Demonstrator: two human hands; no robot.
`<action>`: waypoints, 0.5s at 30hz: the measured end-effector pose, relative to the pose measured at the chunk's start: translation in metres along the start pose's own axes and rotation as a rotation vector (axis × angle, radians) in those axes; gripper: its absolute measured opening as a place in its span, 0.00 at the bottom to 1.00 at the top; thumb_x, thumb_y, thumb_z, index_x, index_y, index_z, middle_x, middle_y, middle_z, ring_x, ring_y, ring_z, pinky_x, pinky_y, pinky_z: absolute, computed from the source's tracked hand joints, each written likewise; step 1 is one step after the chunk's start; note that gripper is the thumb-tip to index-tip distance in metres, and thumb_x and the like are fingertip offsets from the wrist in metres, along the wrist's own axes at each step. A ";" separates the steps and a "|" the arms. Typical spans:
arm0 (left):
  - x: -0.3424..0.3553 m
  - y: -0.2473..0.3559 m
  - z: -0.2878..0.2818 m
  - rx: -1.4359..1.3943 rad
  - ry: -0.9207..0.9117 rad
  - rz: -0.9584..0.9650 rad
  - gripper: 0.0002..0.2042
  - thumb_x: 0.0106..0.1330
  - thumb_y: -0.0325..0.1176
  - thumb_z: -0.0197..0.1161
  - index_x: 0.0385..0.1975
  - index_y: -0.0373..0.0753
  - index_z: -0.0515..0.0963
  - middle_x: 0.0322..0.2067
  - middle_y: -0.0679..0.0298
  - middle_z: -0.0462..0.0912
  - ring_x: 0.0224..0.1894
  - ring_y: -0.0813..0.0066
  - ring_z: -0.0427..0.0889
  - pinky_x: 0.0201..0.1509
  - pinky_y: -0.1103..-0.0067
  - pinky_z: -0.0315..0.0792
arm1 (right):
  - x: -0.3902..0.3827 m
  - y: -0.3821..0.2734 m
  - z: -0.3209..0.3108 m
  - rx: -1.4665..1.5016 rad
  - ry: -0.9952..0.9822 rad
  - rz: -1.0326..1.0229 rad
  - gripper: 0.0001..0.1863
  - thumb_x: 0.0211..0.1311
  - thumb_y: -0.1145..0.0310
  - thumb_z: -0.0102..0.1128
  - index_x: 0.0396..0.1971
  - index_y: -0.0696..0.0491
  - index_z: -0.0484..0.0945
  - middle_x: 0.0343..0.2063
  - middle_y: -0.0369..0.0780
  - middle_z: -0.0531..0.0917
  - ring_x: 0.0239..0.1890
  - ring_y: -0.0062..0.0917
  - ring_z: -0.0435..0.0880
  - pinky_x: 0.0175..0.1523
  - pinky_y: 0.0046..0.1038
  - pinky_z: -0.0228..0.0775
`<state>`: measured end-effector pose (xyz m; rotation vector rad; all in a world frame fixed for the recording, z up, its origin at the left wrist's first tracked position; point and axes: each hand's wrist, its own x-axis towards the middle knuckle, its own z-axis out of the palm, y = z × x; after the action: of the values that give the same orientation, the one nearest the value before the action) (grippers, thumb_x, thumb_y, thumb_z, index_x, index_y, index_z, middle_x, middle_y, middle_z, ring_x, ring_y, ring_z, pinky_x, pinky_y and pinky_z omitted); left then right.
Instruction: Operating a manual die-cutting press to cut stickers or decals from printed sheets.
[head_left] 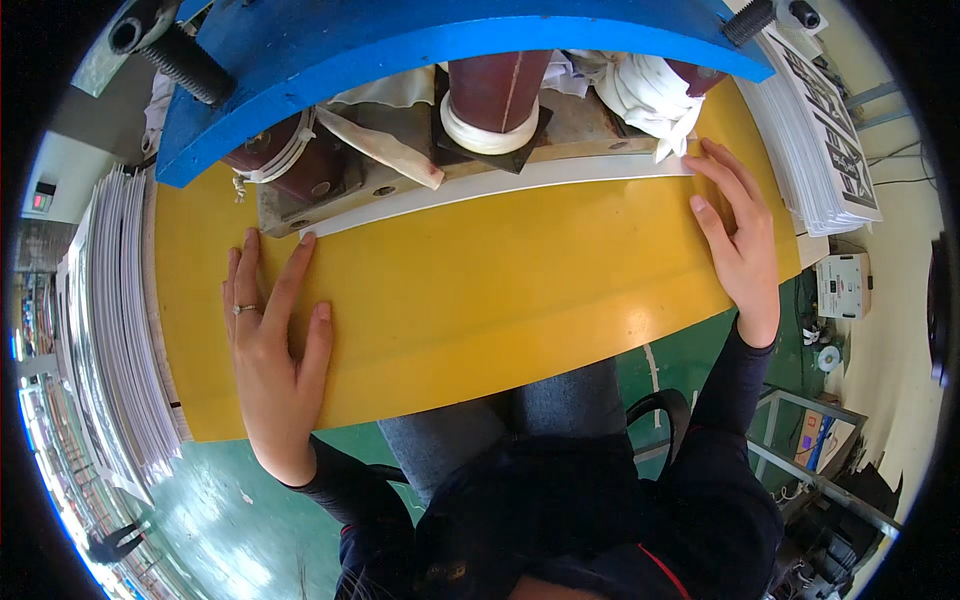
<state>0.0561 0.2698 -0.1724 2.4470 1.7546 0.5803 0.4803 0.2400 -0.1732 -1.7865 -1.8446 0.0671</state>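
My left hand (270,340) lies spread on the yellow tabletop (500,290), its index fingertip at the left end of a thin white strip (480,190). At the strip's other end rests my right hand (740,230), fingers apart, with the index fingertip touching the strip's right end. The strip runs along the front edge of a metal base plate (410,183). On that plate stand dark red cylinders (497,90), the middle one ringed by a white band. White cloth (650,100) is wrapped around the right cylinder, and a pale pointed piece of cloth (380,148) lies left of the middle one.
A blue press beam (450,45) with large bolts (185,65) spans the top, above the plate. Stacks of printed sheets stand at the left (115,320) and right (815,140) of the table. A metal frame (810,470) stands at the lower right.
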 end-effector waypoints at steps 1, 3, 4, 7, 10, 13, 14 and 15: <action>0.000 0.000 -0.001 -0.002 0.002 0.001 0.24 0.68 0.35 0.57 0.65 0.50 0.77 0.71 0.45 0.64 0.74 0.38 0.59 0.75 0.54 0.55 | 0.001 0.000 0.000 0.001 0.003 -0.011 0.18 0.64 0.67 0.59 0.53 0.51 0.82 0.61 0.50 0.78 0.66 0.47 0.74 0.69 0.40 0.64; -0.001 0.000 -0.002 -0.002 0.002 0.002 0.23 0.68 0.35 0.57 0.65 0.50 0.77 0.71 0.45 0.64 0.74 0.38 0.59 0.75 0.54 0.55 | 0.001 0.000 0.000 0.003 0.004 -0.021 0.18 0.65 0.67 0.59 0.53 0.50 0.82 0.61 0.50 0.78 0.66 0.47 0.74 0.69 0.40 0.64; -0.001 0.000 -0.002 -0.002 0.005 0.004 0.23 0.68 0.35 0.57 0.65 0.50 0.77 0.71 0.45 0.64 0.74 0.38 0.59 0.75 0.54 0.55 | 0.001 0.000 0.000 0.006 0.003 -0.021 0.17 0.65 0.67 0.59 0.53 0.50 0.82 0.61 0.50 0.78 0.66 0.47 0.74 0.69 0.39 0.64; -0.001 0.000 0.000 -0.003 0.007 0.007 0.23 0.68 0.35 0.57 0.65 0.50 0.77 0.71 0.45 0.64 0.74 0.39 0.59 0.75 0.55 0.56 | 0.001 0.000 0.000 0.005 0.003 -0.016 0.17 0.65 0.67 0.59 0.53 0.50 0.81 0.61 0.49 0.78 0.66 0.46 0.74 0.69 0.39 0.64; 0.000 0.000 0.003 -0.014 0.004 0.008 0.23 0.68 0.35 0.58 0.65 0.50 0.77 0.71 0.44 0.64 0.74 0.39 0.60 0.75 0.55 0.56 | -0.001 0.002 0.000 -0.003 0.004 -0.010 0.17 0.65 0.67 0.59 0.54 0.50 0.81 0.61 0.49 0.78 0.66 0.46 0.74 0.69 0.39 0.64; -0.002 -0.001 -0.001 -0.016 0.008 0.002 0.23 0.68 0.35 0.59 0.64 0.51 0.78 0.71 0.44 0.64 0.74 0.39 0.60 0.75 0.55 0.56 | 0.001 0.001 0.001 0.000 0.001 -0.012 0.17 0.66 0.67 0.59 0.54 0.51 0.81 0.61 0.49 0.78 0.66 0.46 0.74 0.69 0.39 0.64; -0.002 -0.002 -0.001 -0.019 0.012 0.002 0.23 0.68 0.36 0.59 0.64 0.51 0.78 0.71 0.44 0.64 0.74 0.39 0.60 0.75 0.55 0.56 | 0.001 0.000 0.001 -0.003 -0.001 -0.010 0.17 0.66 0.67 0.59 0.54 0.51 0.81 0.62 0.49 0.78 0.66 0.45 0.74 0.69 0.39 0.64; -0.002 -0.002 -0.002 -0.013 0.013 -0.006 0.23 0.68 0.36 0.59 0.64 0.51 0.78 0.71 0.44 0.64 0.74 0.39 0.60 0.75 0.55 0.56 | 0.001 0.000 0.001 0.004 -0.005 -0.016 0.17 0.66 0.67 0.59 0.54 0.51 0.81 0.62 0.49 0.78 0.66 0.45 0.74 0.69 0.39 0.64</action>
<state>0.0533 0.2683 -0.1714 2.4346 1.7563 0.6071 0.4798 0.2414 -0.1734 -1.7700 -1.8608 0.0684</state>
